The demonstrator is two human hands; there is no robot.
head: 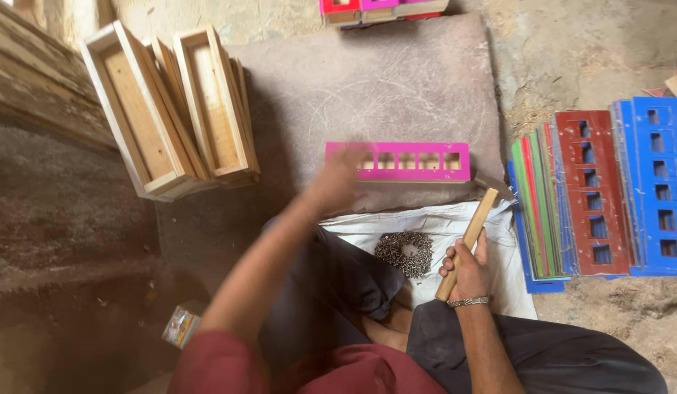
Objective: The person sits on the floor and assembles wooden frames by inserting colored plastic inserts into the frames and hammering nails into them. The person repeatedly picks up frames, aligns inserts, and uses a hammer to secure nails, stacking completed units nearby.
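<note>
A pink panel (418,162) with a row of square cut-outs lies on a grey stone slab (382,80). My left hand (337,179) is blurred at the panel's left end, touching or just over it; whether it holds anything I cannot tell. My right hand (466,270) grips the wooden handle of a hammer (471,235), whose metal head (491,184) points toward the panel's right end. A pile of small nails (404,253) lies on a white sheet (455,222) between my hands, over my lap.
Two open wooden boxes (170,109) stand at the left of the slab. A stack of red, blue and green cut-out panels (601,193) lies at the right. More coloured pieces (382,10) sit at the top edge. A small packet (181,325) lies on the floor at lower left.
</note>
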